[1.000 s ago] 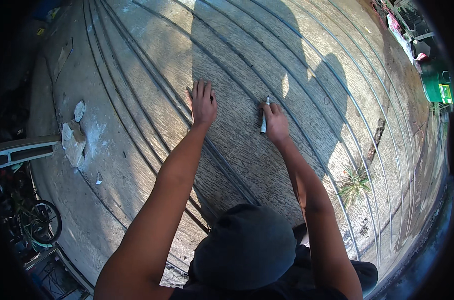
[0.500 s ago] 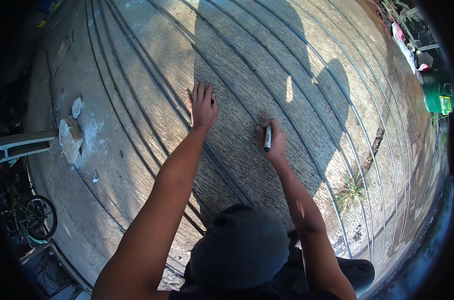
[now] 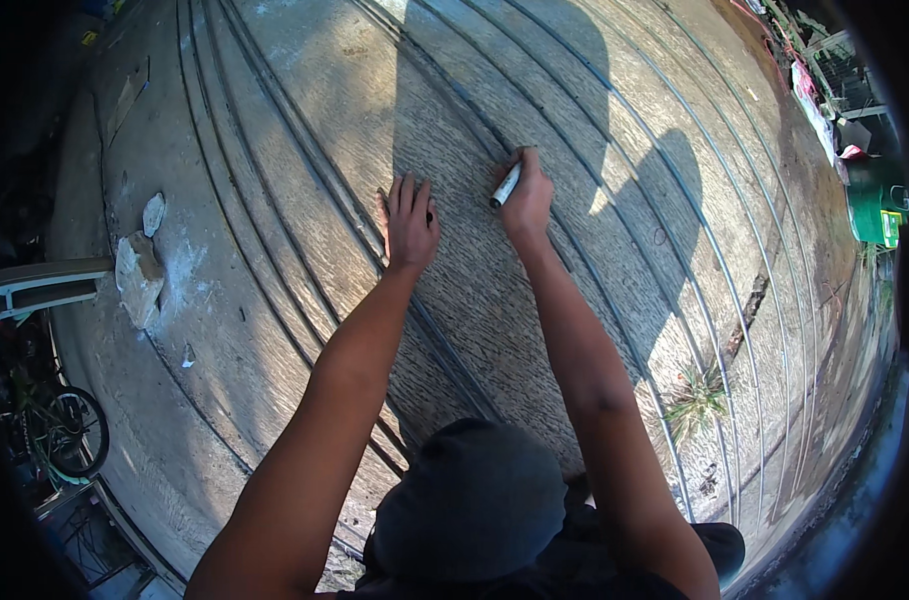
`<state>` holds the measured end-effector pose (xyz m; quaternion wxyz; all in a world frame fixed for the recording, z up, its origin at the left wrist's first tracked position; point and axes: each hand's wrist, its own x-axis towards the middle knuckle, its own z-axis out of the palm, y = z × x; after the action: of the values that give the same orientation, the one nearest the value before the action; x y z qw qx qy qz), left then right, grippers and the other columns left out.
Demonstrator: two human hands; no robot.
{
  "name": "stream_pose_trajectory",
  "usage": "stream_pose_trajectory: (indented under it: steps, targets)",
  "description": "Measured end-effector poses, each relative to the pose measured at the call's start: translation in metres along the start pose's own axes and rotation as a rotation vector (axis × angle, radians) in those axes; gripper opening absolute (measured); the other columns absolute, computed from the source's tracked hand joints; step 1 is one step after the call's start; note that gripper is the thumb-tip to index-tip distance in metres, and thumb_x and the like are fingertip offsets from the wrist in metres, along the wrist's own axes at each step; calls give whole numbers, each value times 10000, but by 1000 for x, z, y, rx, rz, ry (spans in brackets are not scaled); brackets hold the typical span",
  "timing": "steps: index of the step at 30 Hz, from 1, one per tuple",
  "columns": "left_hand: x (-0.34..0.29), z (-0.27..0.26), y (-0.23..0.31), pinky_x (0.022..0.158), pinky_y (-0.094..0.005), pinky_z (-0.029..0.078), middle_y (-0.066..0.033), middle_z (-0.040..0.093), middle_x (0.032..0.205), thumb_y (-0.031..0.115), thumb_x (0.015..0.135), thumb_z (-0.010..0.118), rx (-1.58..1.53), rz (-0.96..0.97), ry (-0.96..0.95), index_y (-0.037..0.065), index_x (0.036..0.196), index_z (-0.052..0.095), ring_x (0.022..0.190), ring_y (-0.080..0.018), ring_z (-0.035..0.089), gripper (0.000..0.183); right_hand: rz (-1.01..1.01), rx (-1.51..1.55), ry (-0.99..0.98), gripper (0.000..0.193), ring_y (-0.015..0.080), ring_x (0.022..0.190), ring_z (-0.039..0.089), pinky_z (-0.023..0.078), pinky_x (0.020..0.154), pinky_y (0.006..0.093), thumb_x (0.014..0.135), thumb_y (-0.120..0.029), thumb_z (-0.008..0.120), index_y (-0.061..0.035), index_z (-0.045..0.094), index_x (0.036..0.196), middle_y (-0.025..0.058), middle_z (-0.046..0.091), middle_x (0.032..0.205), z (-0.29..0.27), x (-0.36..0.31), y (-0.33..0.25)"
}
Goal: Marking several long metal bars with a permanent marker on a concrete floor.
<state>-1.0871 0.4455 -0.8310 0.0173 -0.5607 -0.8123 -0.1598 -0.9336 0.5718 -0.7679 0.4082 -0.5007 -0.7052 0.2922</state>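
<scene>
Long thin dark metal rods (image 3: 310,135) lie in lines across rough concrete. My left hand (image 3: 412,228) rests palm down by a close pair of them, its fingers stretched forward. A small black piece, which looks like a marker cap (image 3: 431,216), sits between its thumb and forefinger. Farther forward and to the right, my right hand (image 3: 528,198) is closed around a white marker (image 3: 507,187), black end toward me. Its fingertips are at another close pair of rods (image 3: 465,97); they hide the marker's far end and any contact.
More rods (image 3: 710,230) run along the right side. Broken concrete lumps (image 3: 140,278) lie at left, near a bench-like frame (image 3: 45,285) and a bicycle (image 3: 70,430). A grass tuft (image 3: 697,403) grows at right; a green container (image 3: 875,205) stands beyond. A person's dark cap (image 3: 472,500) shows below.
My right hand has moved forward and slightly left with the marker. The rod that ran to it has shifted right, against the neighbouring rod. My left hand has barely moved.
</scene>
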Motion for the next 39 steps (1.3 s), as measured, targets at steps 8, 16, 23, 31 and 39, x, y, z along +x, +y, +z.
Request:
stream_pose_trajectory:
  steps: [8,16,23,31,39]
  targets:
    - [2,0,-7,1216,-619,133,-170,403,1528,250,1056,414,12,0,7,100,1430,507,1470,-350,297,413,2,111,199,224,184,606,608,506,623,326,885,-74,727,-42,534,993,118,671,741,-87,13,-16]
    - [1,0,-5,1239,-597,129,-125,398,1539,270,1065,425,61,-26,-24,146,1440,508,1486,-309,281,403,178,4,-53,116,140,583,534,451,543,283,944,8,593,-52,526,1017,58,558,708,-127,-102,29]
    - [0,2,-4,1228,-613,132,-150,398,1536,258,1069,397,23,-15,2,126,1429,515,1480,-325,290,400,69,8,-218,70,214,656,581,485,610,351,934,-42,563,-41,533,997,106,608,782,-100,-88,49]
    - [2,3,-4,1237,-599,124,-141,399,1536,298,1076,373,31,-5,8,138,1442,509,1477,-324,292,422,4,-148,-327,200,327,746,664,519,667,425,833,-38,668,-77,566,1000,129,659,820,-83,-62,62]
    - [1,4,-7,1232,-598,128,-152,394,1536,283,1075,381,38,-8,-11,129,1450,503,1479,-331,284,423,21,-292,-326,255,423,812,680,522,685,527,804,-134,728,-103,562,996,162,689,888,-50,-8,41]
